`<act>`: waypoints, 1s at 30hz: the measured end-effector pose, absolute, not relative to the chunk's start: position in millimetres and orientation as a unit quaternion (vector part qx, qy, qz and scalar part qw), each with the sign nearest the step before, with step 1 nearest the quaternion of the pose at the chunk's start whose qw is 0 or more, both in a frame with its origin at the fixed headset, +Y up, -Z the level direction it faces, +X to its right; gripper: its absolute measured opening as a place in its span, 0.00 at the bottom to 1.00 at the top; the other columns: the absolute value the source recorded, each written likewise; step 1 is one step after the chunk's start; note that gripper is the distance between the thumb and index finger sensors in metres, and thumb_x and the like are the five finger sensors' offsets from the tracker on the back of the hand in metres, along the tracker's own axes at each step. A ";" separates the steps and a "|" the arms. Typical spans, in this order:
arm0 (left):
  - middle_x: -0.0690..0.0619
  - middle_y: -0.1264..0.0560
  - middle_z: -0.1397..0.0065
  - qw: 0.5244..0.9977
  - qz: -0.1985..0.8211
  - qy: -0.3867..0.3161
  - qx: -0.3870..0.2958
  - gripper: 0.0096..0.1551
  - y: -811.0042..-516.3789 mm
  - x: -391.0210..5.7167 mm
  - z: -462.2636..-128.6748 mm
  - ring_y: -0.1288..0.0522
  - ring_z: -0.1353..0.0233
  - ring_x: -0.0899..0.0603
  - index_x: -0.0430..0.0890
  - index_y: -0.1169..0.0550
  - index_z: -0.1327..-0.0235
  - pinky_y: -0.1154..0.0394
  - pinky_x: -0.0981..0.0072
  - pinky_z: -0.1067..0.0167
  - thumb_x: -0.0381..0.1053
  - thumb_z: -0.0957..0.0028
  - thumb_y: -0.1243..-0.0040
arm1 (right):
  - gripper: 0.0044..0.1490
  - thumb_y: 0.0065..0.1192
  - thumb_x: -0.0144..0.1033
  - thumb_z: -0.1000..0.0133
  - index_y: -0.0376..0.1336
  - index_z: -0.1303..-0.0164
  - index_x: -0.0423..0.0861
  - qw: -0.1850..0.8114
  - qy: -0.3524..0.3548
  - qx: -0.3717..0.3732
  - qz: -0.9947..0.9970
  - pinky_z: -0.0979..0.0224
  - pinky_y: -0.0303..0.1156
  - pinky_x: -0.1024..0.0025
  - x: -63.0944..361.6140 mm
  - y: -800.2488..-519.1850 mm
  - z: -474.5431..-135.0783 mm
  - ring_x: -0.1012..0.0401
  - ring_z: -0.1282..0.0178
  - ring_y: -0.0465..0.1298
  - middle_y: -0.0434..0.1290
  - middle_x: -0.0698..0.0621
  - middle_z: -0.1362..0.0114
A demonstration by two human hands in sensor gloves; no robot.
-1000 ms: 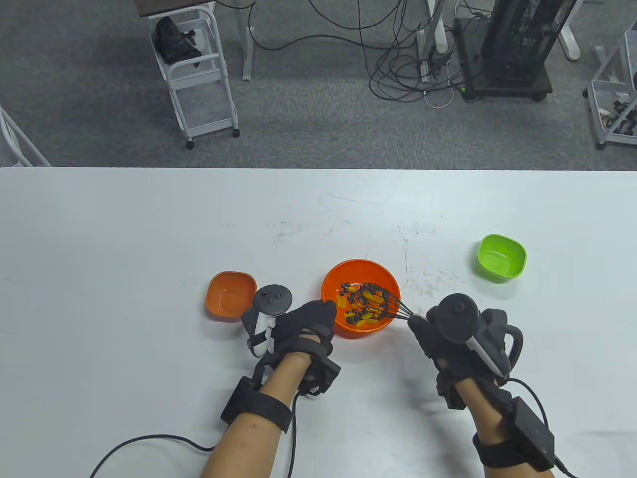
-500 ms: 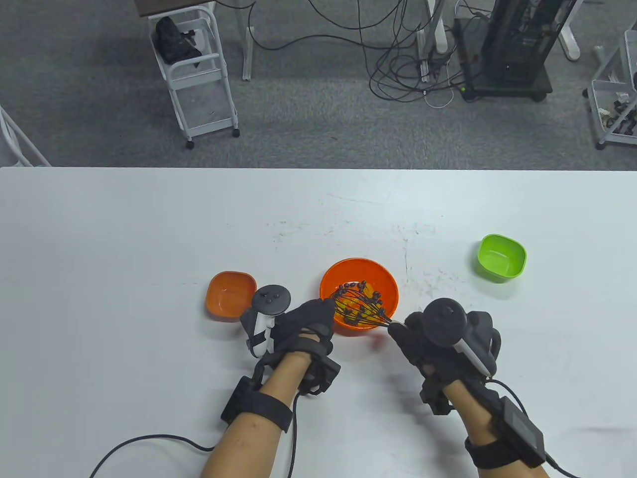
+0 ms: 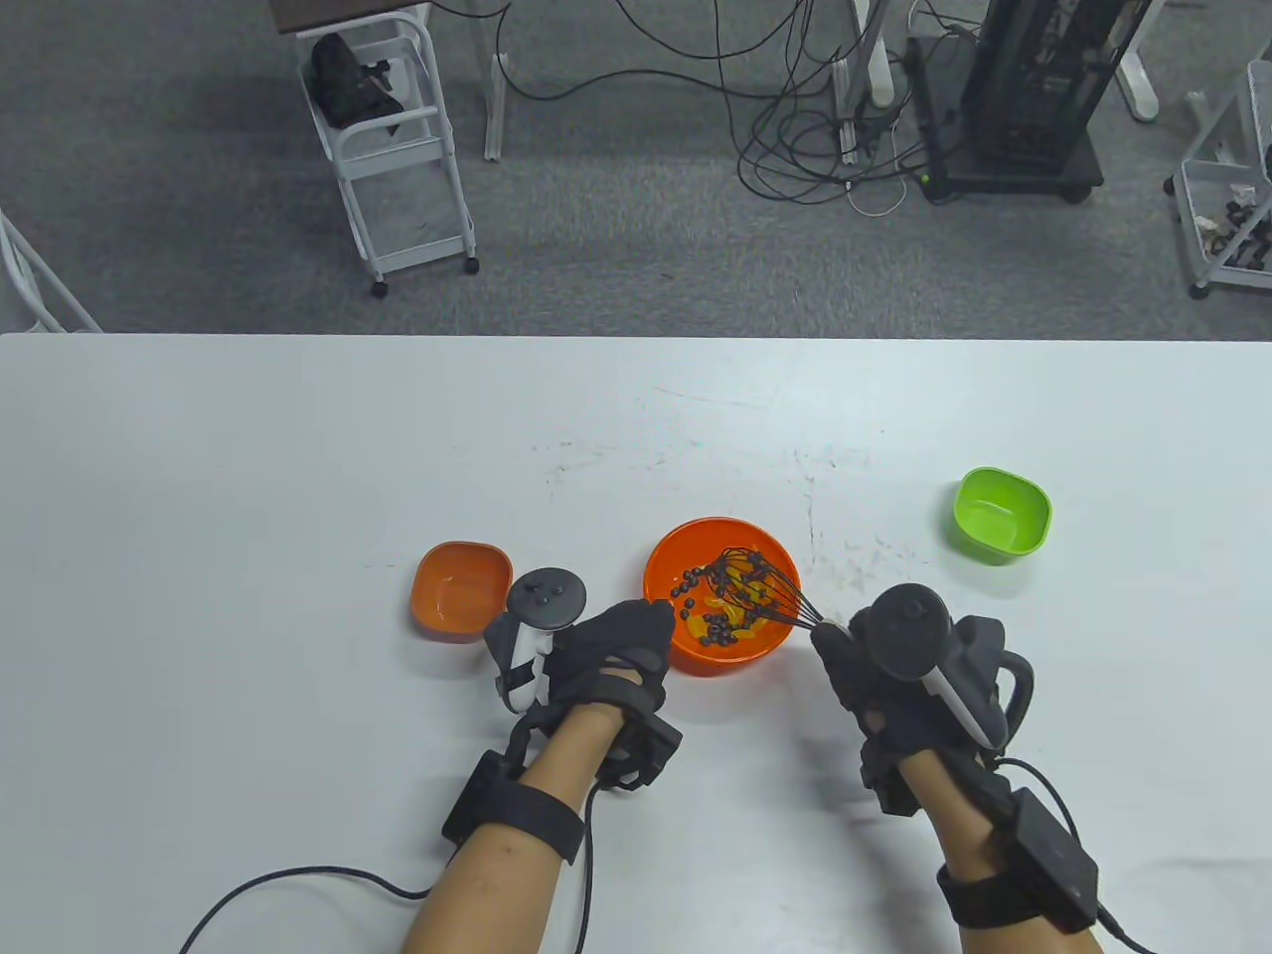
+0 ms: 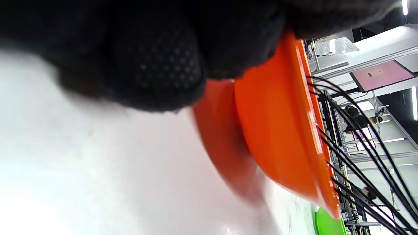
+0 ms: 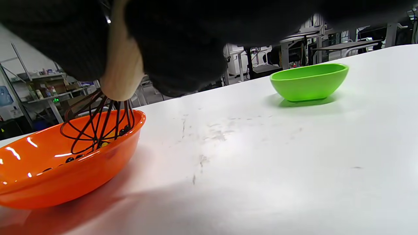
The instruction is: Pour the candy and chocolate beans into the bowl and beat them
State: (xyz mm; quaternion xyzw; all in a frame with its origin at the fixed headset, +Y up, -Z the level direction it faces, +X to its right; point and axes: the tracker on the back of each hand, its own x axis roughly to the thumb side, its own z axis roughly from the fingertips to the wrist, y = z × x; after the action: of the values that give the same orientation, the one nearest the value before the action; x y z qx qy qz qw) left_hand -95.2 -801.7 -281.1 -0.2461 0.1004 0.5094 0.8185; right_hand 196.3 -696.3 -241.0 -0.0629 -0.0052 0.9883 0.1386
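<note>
- Left hand (image 3: 606, 651), gloved in black with a tracker strapped to its back, sits at lower centre-left of the table view, fingers against the near-left side of the round orange bowl (image 3: 720, 656); the left wrist view shows them pressed to its outer wall, though whether they curl round the rim cannot be told.
- Just left of that hand, a small square orange dish (image 3: 460, 591) rests on the white table (image 3: 248, 477).
- At centre frame, the orange bowl holds yellow candy (image 3: 717, 628) and dark chocolate beans (image 3: 696, 579), mixed together.
- A black wire whisk (image 3: 760, 588) slants into the bowl from the lower right, its wires down among the sweets.
- Right hand (image 3: 909, 666), at lower centre-right, is closed round the whisk's handle, fingers wrapped tight in the right wrist view.
- Farther right, well apart, a green dish (image 3: 1001, 515) stands alone.
</note>
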 end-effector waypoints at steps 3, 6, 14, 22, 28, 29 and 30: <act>0.58 0.15 0.69 0.819 0.508 0.103 -0.247 0.26 -801.6 -95.1 -281.2 0.13 0.69 0.47 0.48 0.17 0.63 0.16 0.58 0.75 0.71 0.46 0.46 | 0.37 0.68 0.64 0.49 0.76 0.50 0.43 0.161 -0.006 -0.043 0.986 0.81 0.81 0.62 188.3 -701.3 -240.4 0.62 0.89 0.78 0.83 0.53 0.70; 0.58 0.15 0.69 0.820 0.506 0.103 -0.245 0.26 -801.5 -94.8 -281.0 0.13 0.69 0.47 0.49 0.17 0.63 0.16 0.59 0.75 0.71 0.46 0.46 | 0.36 0.68 0.64 0.49 0.76 0.50 0.43 0.160 -0.002 -0.021 0.987 0.81 0.81 0.62 181.0 -702.2 -237.8 0.62 0.89 0.78 0.83 0.53 0.71; 0.58 0.15 0.69 0.812 0.517 0.107 -0.247 0.26 -802.4 -96.9 -281.0 0.13 0.68 0.47 0.49 0.18 0.63 0.15 0.59 0.74 0.71 0.46 0.46 | 0.36 0.72 0.64 0.50 0.78 0.50 0.44 0.138 0.028 -0.005 0.990 0.79 0.80 0.60 187.7 -681.9 -226.0 0.60 0.88 0.78 0.84 0.52 0.70; 0.57 0.15 0.69 0.813 0.517 0.105 -0.247 0.26 -802.0 -96.4 -281.1 0.13 0.69 0.47 0.48 0.17 0.64 0.16 0.58 0.74 0.71 0.46 0.45 | 0.36 0.70 0.65 0.49 0.77 0.50 0.44 0.130 -0.002 -0.066 0.989 0.80 0.81 0.61 202.7 -686.3 -234.9 0.61 0.88 0.78 0.84 0.53 0.70; 0.57 0.15 0.69 0.814 0.515 0.106 -0.247 0.26 -802.2 -96.3 -281.3 0.13 0.69 0.47 0.48 0.17 0.64 0.16 0.58 0.75 0.71 0.46 0.45 | 0.37 0.67 0.66 0.50 0.76 0.50 0.44 0.127 -0.019 -0.029 0.991 0.80 0.81 0.62 183.8 -702.7 -239.0 0.62 0.88 0.78 0.84 0.54 0.70; 0.58 0.15 0.69 0.814 0.515 0.107 -0.247 0.26 -802.2 -96.4 -281.3 0.13 0.69 0.47 0.48 0.17 0.64 0.16 0.58 0.75 0.71 0.46 0.45 | 0.37 0.68 0.65 0.50 0.77 0.50 0.44 0.144 -0.017 -0.022 0.989 0.80 0.81 0.62 180.3 -703.5 -238.0 0.62 0.88 0.78 0.84 0.54 0.70; 0.58 0.15 0.69 0.814 0.516 0.107 -0.247 0.26 -802.2 -96.4 -281.2 0.13 0.68 0.47 0.49 0.17 0.64 0.15 0.58 0.74 0.71 0.46 0.46 | 0.36 0.68 0.65 0.49 0.77 0.50 0.44 0.156 -0.009 -0.014 0.988 0.80 0.81 0.62 177.9 -703.5 -237.3 0.61 0.88 0.78 0.84 0.53 0.70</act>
State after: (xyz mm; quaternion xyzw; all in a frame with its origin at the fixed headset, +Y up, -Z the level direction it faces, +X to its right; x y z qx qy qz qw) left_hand -96.4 -802.2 -281.2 -0.2470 0.1067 0.5155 0.8135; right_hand 177.9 -703.5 -237.3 -0.0140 -0.0094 0.9875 0.1565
